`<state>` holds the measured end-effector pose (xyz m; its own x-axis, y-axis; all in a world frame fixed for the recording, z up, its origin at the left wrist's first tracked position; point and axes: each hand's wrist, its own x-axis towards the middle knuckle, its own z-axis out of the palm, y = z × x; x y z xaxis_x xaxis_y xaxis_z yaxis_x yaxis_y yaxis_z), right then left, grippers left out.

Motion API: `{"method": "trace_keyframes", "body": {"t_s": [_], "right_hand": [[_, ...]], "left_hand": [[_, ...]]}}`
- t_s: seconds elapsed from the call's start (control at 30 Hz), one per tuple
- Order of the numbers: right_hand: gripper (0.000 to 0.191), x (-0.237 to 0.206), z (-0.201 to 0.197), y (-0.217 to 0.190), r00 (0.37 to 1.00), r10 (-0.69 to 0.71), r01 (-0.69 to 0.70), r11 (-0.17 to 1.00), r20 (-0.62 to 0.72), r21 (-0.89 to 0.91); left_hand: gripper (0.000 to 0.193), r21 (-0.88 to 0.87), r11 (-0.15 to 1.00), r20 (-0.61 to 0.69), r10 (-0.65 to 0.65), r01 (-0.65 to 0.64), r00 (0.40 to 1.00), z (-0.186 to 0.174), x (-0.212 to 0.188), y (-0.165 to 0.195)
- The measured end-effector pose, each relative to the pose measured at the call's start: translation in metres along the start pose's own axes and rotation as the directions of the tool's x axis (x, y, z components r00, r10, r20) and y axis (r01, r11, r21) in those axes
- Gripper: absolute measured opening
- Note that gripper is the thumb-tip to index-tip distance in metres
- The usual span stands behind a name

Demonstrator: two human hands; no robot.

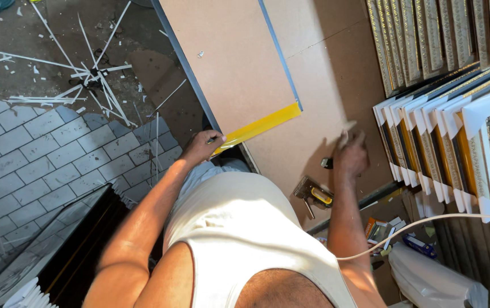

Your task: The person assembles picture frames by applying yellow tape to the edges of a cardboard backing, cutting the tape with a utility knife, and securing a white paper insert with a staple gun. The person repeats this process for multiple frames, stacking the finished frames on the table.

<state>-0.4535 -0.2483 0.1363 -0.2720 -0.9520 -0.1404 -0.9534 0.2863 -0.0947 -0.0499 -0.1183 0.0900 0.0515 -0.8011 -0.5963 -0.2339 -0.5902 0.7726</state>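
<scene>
Left hand pinching yellow-edged backing board at its lower corner mid-frame on tabletop, right hand closed on something small, unclear what; best kept flat, corner steady, stapler close below.

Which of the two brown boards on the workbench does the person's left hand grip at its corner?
The upper board, edged with a blue rim and a yellow strip; the left hand grips its near corner. The larger plain board lies beneath it.
</scene>
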Motion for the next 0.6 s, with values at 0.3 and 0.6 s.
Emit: {"method": "trace_keyframes", "body": {"t_s": [0.3,0.6], "right_hand": [[0.046,-0.052,0.051,0.016,0.985,-0.150,0.144,0.987,-0.089,-0.069],[0.039,-0.111,0.037,-0.139,0.591,-0.802,0.725,0.479,-0.090,0.495]], "left_hand": [[0.037,0.005,0.998,-0.023,0.061,-0.061,0.998,-0.017,0.008,0.004],[0.038,0.133,0.988,-0.103,0.092,-0.078,0.990,-0.023,0.000,-0.012]]}}
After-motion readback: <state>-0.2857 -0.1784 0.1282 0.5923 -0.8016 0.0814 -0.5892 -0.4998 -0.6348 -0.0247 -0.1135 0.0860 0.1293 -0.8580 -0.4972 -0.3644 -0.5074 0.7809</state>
